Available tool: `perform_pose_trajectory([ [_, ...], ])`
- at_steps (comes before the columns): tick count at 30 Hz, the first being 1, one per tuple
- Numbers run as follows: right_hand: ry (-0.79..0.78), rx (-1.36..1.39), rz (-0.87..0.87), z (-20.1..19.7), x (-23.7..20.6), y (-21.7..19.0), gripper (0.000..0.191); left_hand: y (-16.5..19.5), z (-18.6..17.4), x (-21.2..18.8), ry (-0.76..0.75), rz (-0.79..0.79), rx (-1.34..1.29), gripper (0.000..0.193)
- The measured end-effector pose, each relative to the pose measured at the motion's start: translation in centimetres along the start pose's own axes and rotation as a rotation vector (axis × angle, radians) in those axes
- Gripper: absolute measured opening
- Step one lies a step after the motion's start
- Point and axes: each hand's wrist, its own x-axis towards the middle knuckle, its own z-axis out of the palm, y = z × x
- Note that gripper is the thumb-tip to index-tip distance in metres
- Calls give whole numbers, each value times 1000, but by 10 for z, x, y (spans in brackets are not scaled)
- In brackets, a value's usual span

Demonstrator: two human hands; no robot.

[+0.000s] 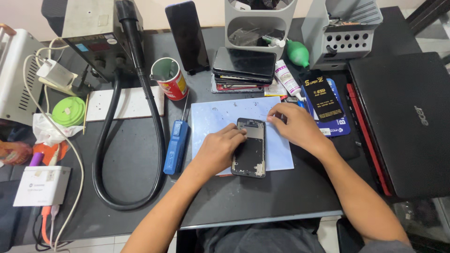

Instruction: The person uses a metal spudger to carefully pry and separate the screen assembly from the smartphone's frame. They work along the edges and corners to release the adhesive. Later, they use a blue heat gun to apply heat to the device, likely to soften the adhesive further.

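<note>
An opened phone frame (250, 149) lies flat on a pale blue work mat (220, 117) near the middle of the dark surface (290, 192), its lower end hanging over the mat's near edge. The left hand (216, 151) rests on the frame's left side, fingers curled and pressed down on it near the top; its grip is closed against the frame rather than pinching it. The right hand (295, 125) sits at two o'clock from the frame, palm down on the mat, fingertips drawn together right at the frame's upper right corner; whether they pinch anything there cannot be told.

At nine o'clock from the frame, just off the mat, lies a blue tool (176, 146). At eleven o'clock stands a red cup (170, 78), with a black hose (140, 70) looping down past it. At twelve o'clock sits a stack of phones (243, 65). A closed black laptop (403, 122) lies at three o'clock.
</note>
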Motion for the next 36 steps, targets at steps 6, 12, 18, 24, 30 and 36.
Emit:
perform_pose_trajectory([
  [6, 52, 120, 107, 8, 3, 5, 21, -1, -2, 2, -19, 101, 175, 21],
  [12, 107, 359, -19, 12, 7, 15, 25, 9, -7, 1, 123, 266, 426, 23],
  [18, -20, 539, 33, 20, 6, 6, 22, 16, -17, 4, 196, 374, 471, 16],
  [24, 41, 460, 19, 22, 6, -1, 21, 21, -13, 7, 153, 301, 312, 29],
  [30, 41, 606, 119, 22, 9, -1, 22, 12, -8, 5, 113, 365, 346, 32],
  [36, 0, 703, 97, 16, 9, -2, 18, 9, -7, 3, 153, 357, 356, 34],
])
